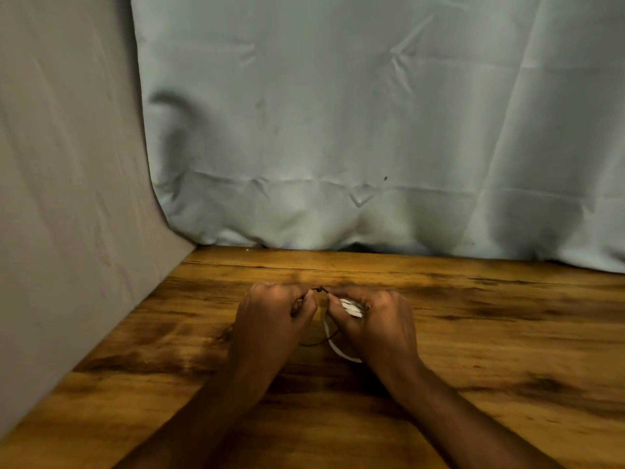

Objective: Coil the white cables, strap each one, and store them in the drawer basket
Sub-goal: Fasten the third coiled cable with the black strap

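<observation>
A coiled white cable (pixel 338 348) sits under my right hand (pixel 375 319), which grips the bundle of loops; part of the coil shows below the palm and between the fingers. A thin black strap (pixel 321 290) runs between both hands, its tail looping down toward the table. My left hand (pixel 270 316) pinches one end of the strap with curled fingers. My right hand's fingertips pinch the other end. Both hands hover close together just above the wooden table (pixel 473 333). No drawer basket is in view.
A pale blue cloth (pixel 372 130) hangs as a backdrop behind the table. A grey cloth (pixel 67 198) covers the left side down to the table's edge. The wooden surface stretches to the right and toward me.
</observation>
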Demonstrator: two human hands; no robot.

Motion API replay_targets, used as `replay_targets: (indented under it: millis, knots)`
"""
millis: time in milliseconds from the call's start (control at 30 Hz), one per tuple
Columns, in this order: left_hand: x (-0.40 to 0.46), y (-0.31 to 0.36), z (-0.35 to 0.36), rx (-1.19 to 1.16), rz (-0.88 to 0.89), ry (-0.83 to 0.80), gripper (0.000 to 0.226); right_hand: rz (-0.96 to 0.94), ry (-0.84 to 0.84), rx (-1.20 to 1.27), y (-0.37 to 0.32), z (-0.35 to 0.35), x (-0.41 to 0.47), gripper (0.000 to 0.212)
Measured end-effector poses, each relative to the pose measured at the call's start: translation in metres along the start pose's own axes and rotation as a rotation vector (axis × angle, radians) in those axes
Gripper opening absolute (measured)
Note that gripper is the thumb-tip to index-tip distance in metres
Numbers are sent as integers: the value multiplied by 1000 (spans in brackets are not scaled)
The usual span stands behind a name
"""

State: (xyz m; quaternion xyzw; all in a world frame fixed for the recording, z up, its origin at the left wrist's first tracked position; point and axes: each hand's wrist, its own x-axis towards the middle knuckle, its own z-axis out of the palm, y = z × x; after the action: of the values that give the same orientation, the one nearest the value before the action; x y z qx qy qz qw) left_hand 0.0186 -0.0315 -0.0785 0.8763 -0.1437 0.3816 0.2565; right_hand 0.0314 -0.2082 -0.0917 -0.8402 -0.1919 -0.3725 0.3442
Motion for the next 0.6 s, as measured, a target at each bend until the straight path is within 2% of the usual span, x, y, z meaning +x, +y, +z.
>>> replay_targets:
  millis: [133, 367, 600]
  knots:
    - [3, -2, -3, -6, -46, 60, 37, -10, -17, 17, 0, 1, 0, 27]
    - [0, 1, 4, 16, 48, -15, 38, 29, -43, 62, 2, -1, 0, 28]
    - [5, -4, -2, -16, -61, 55, 40, -3, -38, 50, -2, 0, 0, 27]
